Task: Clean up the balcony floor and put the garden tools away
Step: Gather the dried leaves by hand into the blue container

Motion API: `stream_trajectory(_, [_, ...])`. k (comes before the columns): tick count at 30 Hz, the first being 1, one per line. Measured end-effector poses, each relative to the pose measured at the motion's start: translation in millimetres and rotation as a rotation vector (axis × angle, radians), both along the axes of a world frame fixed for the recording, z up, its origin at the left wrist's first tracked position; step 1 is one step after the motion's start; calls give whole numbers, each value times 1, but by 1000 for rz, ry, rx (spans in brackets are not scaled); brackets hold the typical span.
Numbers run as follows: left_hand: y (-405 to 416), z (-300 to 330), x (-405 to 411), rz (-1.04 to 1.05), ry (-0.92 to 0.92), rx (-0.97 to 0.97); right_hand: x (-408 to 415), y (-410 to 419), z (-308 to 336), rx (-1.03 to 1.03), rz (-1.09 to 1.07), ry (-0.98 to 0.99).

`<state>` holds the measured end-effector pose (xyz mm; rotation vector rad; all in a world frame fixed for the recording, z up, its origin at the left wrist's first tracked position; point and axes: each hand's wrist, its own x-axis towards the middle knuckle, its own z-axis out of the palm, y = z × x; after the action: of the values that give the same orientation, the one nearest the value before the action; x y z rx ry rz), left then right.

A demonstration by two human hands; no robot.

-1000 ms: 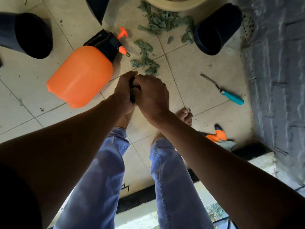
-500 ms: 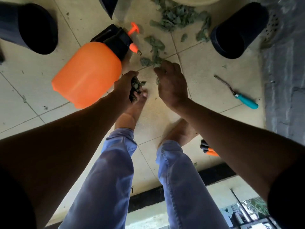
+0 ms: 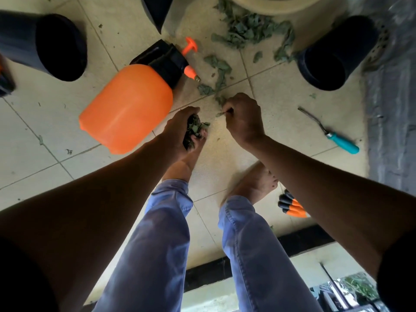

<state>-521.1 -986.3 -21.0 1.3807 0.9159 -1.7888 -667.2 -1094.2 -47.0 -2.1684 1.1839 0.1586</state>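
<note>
The tiled floor [image 3: 56,122] is lying partly littered, an orange sprayer [image 3: 126,106] resting on its side beside the left hand. Loose leaves [image 3: 245,30] are spreading from the cream pot's foot toward the hands. The teal-handled tool [image 3: 342,143] is lying well right, orange-handled shears [image 3: 291,207] near the right foot. The left hand [image 3: 180,131] is clutching a bundle of leaves [image 3: 194,130], fingers curled round it. The right hand [image 3: 244,118] is pinching one scrap [image 3: 221,113]. Risk: the overfilled left fist is likely to shed leaves as more are added.

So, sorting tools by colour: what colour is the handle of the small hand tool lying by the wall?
Teal, on the hand tool; the head view shows it.
</note>
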Motion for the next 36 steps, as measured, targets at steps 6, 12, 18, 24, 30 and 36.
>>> stream_trajectory(6, [-4,6,-6,19,-33,-43,16,24,74,188,-261,-361])
stream_trajectory(12, [-12,22,-12,76,3,-71,32,53,87,195,-270,-310])
stream_trajectory(18, [-11,21,-5,116,-16,-52,44,59,79,26,-84,-163])
stream_trajectory(24, [-15,14,-4,145,6,-101,42,47,84,77,-170,-422])
stream_trajectory(30, [-4,-2,-5,178,144,-40,26,9,30,-85,283,-2])
stream_trajectory(36, [6,-9,2,209,166,-30,30,-10,3,-149,642,265])
